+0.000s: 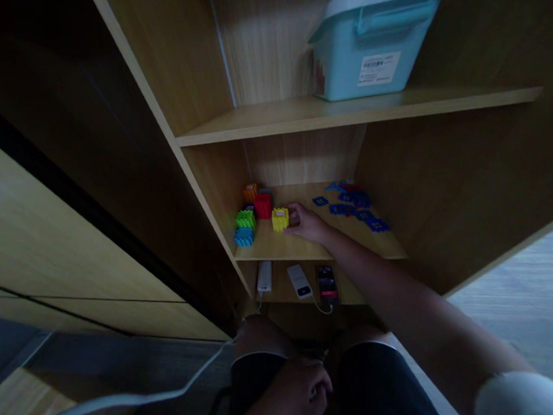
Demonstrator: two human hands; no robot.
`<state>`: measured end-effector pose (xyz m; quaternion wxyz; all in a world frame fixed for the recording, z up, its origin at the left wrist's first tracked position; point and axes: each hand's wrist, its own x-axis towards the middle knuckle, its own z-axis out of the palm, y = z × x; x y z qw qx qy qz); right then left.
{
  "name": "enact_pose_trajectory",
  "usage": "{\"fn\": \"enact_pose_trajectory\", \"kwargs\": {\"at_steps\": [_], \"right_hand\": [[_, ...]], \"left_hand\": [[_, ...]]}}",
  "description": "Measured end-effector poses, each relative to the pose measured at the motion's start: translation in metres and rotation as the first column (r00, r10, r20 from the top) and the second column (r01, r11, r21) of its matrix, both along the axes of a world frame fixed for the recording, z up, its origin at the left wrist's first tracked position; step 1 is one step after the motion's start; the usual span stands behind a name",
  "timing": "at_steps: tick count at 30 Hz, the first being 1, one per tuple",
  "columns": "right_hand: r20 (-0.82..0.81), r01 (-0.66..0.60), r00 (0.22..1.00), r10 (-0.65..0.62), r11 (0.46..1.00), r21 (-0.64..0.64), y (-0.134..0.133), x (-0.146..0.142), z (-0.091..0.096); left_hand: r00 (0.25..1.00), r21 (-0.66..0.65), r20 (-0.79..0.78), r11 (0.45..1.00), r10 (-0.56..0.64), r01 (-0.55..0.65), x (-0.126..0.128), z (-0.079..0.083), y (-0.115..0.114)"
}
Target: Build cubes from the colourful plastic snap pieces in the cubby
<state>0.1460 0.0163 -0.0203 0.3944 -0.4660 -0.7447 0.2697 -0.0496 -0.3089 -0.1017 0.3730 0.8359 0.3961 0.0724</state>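
My right hand (305,223) reaches onto the middle shelf, its thumb and fingers curled about the right side of a yellow block (280,219) with toothed edges. To the block's left stand similar blocks: a red one (263,206), an orange one (250,193), a green one (245,219) and a light blue one (244,237). Flat dark blue interlocking pieces (364,214) lie scattered on the shelf's right side, with a little red among them. Low in the view, my left hand (304,389) rests over my lap, fingers curled in, with nothing visible in it.
A light blue lidded bin (373,44) stands on the upper shelf (269,121). Below the middle shelf lie a white power strip (264,276), a white power bank (299,282) and a phone (327,284) on a cable. A white cord (176,392) crosses the lower left.
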Motion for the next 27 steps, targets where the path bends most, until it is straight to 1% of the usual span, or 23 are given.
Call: {"fn": "enact_pose_trajectory", "kwargs": {"at_steps": [2, 5, 7, 9, 11, 14, 19, 23, 27], "right_hand": [[0.013, 0.021, 1.000, -0.021, 1.000, 0.014, -0.001, -0.014, -0.003], [0.036, 0.057, 0.998, -0.057, 0.998, 0.004, -0.001, -0.033, -0.006], [0.034, 0.067, 0.997, -0.067, 0.998, 0.001, -0.001, -0.043, -0.006], [0.025, 0.069, 0.997, -0.069, 0.998, 0.010, -0.002, -0.051, -0.006], [0.018, 0.073, 0.997, -0.074, 0.997, 0.017, -0.003, -0.057, -0.005], [0.019, 0.085, 0.996, -0.085, 0.996, 0.012, -0.003, -0.060, -0.006], [0.023, 0.074, 0.997, -0.074, 0.997, 0.002, 0.000, -0.062, -0.007], [0.032, 0.052, 0.998, -0.053, 0.998, 0.022, 0.002, -0.065, -0.007], [0.061, 0.054, 0.997, -0.057, 0.997, 0.046, 0.003, -0.065, -0.007]], "left_hand": [[0.993, 0.046, -0.097, 0.996, -0.066, 0.071, -0.003, -0.012, 0.004], [0.962, 0.109, -0.228, 0.978, -0.149, 0.178, -0.003, -0.032, 0.012], [0.949, 0.142, -0.262, 0.966, -0.173, 0.216, -0.002, -0.043, 0.016], [0.943, 0.165, -0.268, 0.955, -0.196, 0.245, 0.000, -0.049, 0.016], [0.934, 0.176, -0.282, 0.945, -0.219, 0.275, 0.001, -0.050, 0.013], [0.915, 0.177, -0.311, 0.931, -0.255, 0.319, 0.004, -0.044, 0.008], [0.898, 0.183, -0.348, 0.919, -0.270, 0.348, 0.008, -0.038, 0.005], [0.895, 0.194, -0.355, 0.915, -0.269, 0.352, 0.007, -0.039, 0.004], [0.896, 0.193, -0.360, 0.919, -0.258, 0.343, 0.007, -0.042, 0.004]]}}
